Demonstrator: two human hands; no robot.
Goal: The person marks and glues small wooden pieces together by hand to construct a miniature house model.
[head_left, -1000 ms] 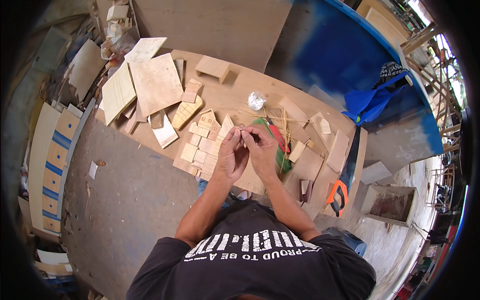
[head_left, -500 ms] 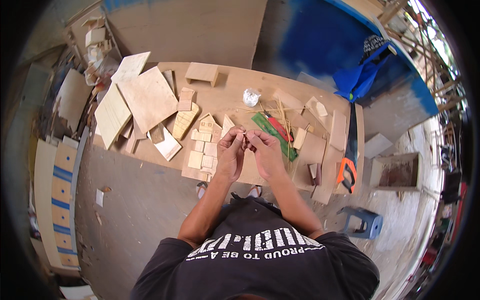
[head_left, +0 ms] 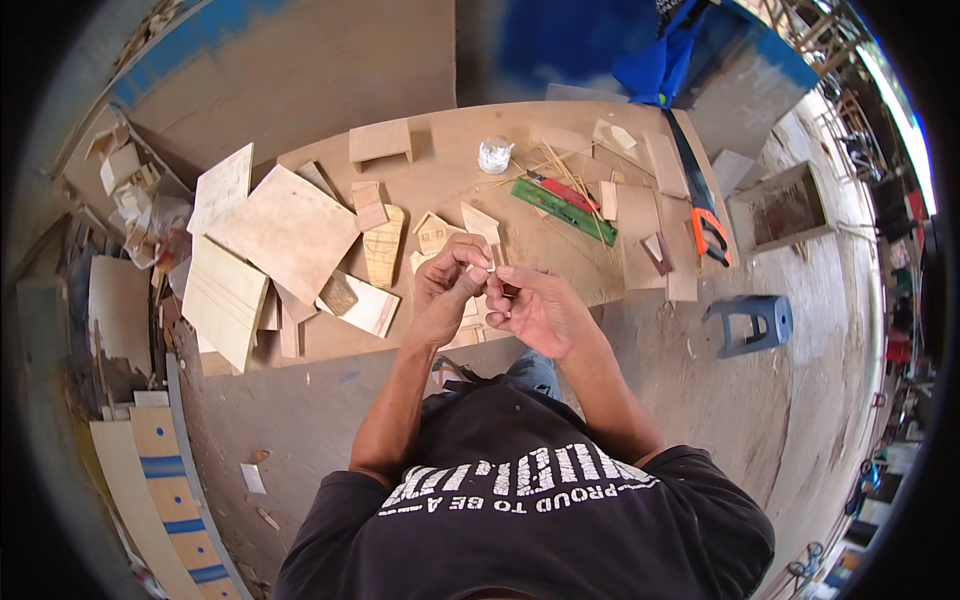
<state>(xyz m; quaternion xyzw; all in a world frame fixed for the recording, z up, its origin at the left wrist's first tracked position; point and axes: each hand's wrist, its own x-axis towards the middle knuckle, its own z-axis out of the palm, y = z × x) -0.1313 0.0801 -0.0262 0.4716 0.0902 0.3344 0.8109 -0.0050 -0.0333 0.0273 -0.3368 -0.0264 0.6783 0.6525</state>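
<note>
head view | table's near edge passes beneath the hands; bare tabletop (head_left: 445, 188) ahead of them; panels (head_left: 285, 225) left, saw (head_left: 709, 236) right | left hand (head_left: 450, 290): fingertips pinched on small pale piece (head_left: 491, 269) between both hands | right hand (head_left: 548, 308): half-curled, fingertip touching the piece, grip unclear

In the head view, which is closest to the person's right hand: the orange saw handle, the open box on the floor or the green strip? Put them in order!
Nearest to the right hand first:
1. Green strip: on the table, just beyond the hand.
2. Orange saw handle: at the table's right end.
3. Open box: on the floor, past the table's right end.
</note>
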